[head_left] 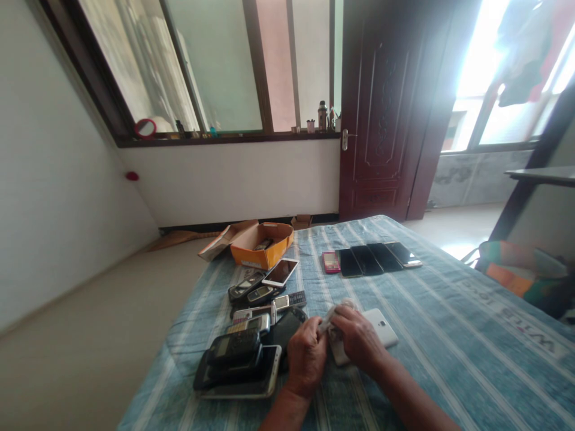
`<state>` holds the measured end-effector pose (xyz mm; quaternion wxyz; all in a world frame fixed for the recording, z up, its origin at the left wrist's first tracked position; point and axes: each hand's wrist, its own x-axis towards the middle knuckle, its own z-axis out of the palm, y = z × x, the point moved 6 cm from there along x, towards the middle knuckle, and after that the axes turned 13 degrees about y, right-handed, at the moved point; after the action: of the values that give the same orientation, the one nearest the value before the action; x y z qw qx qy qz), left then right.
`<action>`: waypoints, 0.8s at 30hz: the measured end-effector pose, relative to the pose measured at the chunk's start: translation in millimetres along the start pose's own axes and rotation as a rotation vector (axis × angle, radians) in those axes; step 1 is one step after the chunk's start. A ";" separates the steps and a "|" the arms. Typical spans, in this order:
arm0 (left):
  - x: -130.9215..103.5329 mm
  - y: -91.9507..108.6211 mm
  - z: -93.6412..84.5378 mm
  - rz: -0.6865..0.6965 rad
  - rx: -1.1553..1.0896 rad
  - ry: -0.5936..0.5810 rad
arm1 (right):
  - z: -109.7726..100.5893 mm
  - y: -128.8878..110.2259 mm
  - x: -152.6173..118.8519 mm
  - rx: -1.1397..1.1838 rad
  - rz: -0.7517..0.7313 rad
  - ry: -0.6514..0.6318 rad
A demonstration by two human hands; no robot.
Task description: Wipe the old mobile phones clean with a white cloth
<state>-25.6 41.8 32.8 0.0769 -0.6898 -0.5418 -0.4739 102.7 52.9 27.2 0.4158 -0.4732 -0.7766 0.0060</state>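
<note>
A crumpled whitish wipe or cloth point(349, 303) is pinched between my two hands, low in the middle of the view. My left hand point(309, 354) is closed around its near left end. Fingers of my right hand point(357, 335) press together on its other side, and that hand partly covers a white smartphone point(385, 328). The phone lies back side up on the striped blue bed cover point(431, 335). Just left of my left hand is a dark phone point(287, 329), partly hidden by it.
Older keypad phones point(258, 293) and a stacked dark device point(234, 346) crowd the left side. A white-framed phone point(281, 273) lies near an open orange box point(265, 254). Farther off, a pink device point(331, 262) starts a row of dark smartphones point(371, 258).
</note>
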 end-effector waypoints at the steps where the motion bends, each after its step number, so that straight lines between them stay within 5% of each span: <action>1: -0.2 0.6 -0.2 0.001 -0.012 0.001 | -1.5 -0.7 0.2 -0.019 0.008 -0.005; 9: -4.9 1.6 4.8 -0.006 -0.089 -0.022 | 2.9 3.0 0.9 -0.113 0.069 -0.091; 17: -15.5 0.1 19.9 -0.039 -0.159 -0.256 | 4.1 5.2 10.0 -0.170 0.072 -0.059; 24: -13.1 1.3 15.9 -0.087 -0.190 -0.273 | 7.1 -9.8 19.7 -0.163 0.012 -0.092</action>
<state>-15.0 42.3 15.0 -0.0832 -0.7279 -0.5294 -0.4279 86.8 64.9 39.1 0.3397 -0.5092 -0.7900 -0.0330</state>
